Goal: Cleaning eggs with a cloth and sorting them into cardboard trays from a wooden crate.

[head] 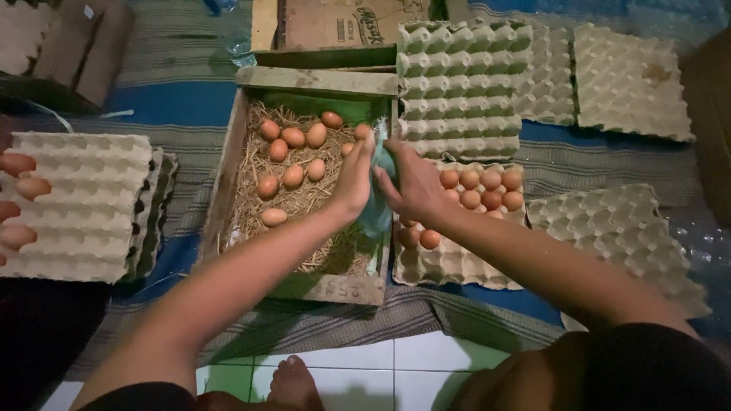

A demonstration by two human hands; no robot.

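Over the crate's right edge: both hands meet, wrapped around a teal cloth [378, 205].
Left hand [355, 176]: fingers curled shut on the cloth, an egg [363, 132] at its fingertips.
Right hand [415, 185]: closed on the cloth from the other side, touching the left.
Cloth: hangs down between the wrists; whether the egg is inside it is hard to tell.
Wooden crate [228, 171]: straw and brown eggs.
Egg tray [449, 266]: just right of the crate, partly filled, part hidden by the right forearm.
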